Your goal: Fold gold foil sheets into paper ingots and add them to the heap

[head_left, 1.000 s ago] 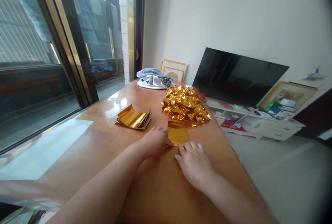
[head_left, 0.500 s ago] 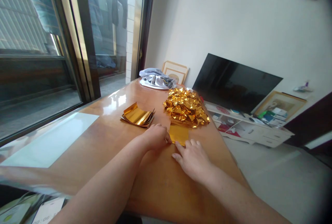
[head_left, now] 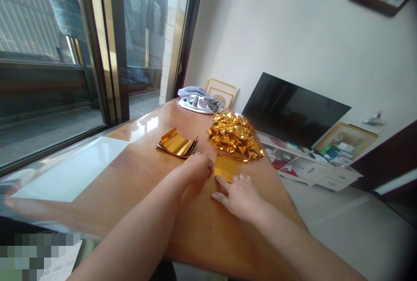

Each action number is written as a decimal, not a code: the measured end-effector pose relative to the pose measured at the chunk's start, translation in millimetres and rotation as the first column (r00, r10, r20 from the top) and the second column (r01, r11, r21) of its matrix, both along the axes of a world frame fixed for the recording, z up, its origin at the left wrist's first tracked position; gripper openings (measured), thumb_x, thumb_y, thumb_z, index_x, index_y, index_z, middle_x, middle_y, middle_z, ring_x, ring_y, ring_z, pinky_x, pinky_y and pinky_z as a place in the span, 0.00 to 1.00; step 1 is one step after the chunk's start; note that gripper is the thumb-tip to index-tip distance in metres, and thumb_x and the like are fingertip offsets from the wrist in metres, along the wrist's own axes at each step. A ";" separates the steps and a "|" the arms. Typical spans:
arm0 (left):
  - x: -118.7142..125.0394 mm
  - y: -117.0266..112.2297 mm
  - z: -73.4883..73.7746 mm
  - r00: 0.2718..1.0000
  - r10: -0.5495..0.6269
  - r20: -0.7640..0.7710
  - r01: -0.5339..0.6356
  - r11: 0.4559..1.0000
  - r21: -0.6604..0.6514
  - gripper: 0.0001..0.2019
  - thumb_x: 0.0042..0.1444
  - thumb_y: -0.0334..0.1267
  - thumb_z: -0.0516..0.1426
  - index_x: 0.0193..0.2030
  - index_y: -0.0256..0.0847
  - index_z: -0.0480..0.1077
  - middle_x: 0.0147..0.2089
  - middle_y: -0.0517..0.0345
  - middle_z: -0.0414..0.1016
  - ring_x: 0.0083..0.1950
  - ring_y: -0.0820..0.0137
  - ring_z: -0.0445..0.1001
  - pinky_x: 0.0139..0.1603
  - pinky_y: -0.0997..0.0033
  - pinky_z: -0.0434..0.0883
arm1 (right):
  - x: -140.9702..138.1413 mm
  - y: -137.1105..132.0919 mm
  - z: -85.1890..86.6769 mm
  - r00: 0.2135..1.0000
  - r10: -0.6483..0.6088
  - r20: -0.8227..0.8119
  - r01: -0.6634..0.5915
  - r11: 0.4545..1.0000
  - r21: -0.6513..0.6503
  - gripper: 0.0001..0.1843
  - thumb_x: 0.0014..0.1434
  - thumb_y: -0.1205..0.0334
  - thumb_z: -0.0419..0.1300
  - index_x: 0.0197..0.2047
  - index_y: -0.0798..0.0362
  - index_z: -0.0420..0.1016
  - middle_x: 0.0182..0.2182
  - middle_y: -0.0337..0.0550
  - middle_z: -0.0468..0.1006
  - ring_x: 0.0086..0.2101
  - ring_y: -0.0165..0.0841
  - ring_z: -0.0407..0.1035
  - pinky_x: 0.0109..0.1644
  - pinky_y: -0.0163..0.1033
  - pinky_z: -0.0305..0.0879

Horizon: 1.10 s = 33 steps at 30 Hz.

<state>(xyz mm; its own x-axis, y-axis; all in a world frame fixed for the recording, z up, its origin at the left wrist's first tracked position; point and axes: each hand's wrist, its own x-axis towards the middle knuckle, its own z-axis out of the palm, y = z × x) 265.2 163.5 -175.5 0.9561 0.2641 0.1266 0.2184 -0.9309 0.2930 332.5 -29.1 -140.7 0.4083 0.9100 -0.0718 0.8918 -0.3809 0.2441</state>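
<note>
Along the varnished wooden bench (head_left: pixel 195 246), a square of gold foil (head_left: pixel 226 168) lies flat just below a heap of crumpled gold foil (head_left: pixel 234 137); its top edge meets the heap, though I cannot tell whether it tucks under. The left hand (head_left: pixel 197 169) sits curled beside the square's left edge, its grip narrow, with the fingertips hidden, so I cannot tell whether it pinches any foil. The right hand (head_left: pixel 241 198) rests low and open on the bench, a wide grip holding nothing, with its index fingertip (head_left: pixel 220 179) on the square's lower left corner. Left of the hands sits a small stack of curling foil sheets (head_left: pixel 176 144), well apart from the heap. Beyond lie a grey cloth (head_left: pixel 197 100) on the bench's far end and a black flat-screen television (head_left: pixel 293 109) leaning by a low white cabinet (head_left: pixel 309 172). The foil looks thin and slippery on the glossy bench: hard fingertip pressure could crease or tear the square, while a push upward could snag it in the heap. Any draught from the glass door (head_left: pixel 117 46) could also lift loose sheets.
</note>
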 end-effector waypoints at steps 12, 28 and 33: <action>2.6 -13.6 3.8 1.000 0.006 0.027 -0.005 0.998 -0.059 0.10 0.53 0.37 0.57 0.38 0.46 0.80 0.41 0.53 0.81 0.43 0.61 0.76 0.45 0.66 0.70 | -0.1 0.1 7.7 0.997 0.033 -0.070 -0.034 0.999 -0.008 0.41 0.60 0.26 0.42 0.69 0.35 0.58 0.51 0.56 0.75 0.49 0.53 0.67 0.52 0.55 0.56; 6.9 -18.1 -4.2 0.999 0.021 0.039 -0.017 0.995 -0.101 0.10 0.55 0.39 0.55 0.39 0.44 0.78 0.40 0.53 0.81 0.39 0.64 0.76 0.37 0.71 0.69 | -2.1 -6.5 -0.6 0.995 -0.016 -0.101 0.023 0.997 0.073 0.43 0.59 0.25 0.42 0.68 0.38 0.62 0.51 0.59 0.73 0.50 0.54 0.65 0.52 0.56 0.56; 7.1 -18.4 -6.0 0.999 0.031 0.018 -0.029 0.996 -0.082 0.10 0.53 0.38 0.56 0.40 0.46 0.77 0.42 0.54 0.80 0.40 0.64 0.77 0.39 0.71 0.69 | -3.0 -8.6 -1.4 0.990 -0.038 -0.138 0.052 0.993 0.103 0.44 0.59 0.25 0.43 0.68 0.42 0.62 0.53 0.60 0.73 0.51 0.54 0.64 0.54 0.56 0.55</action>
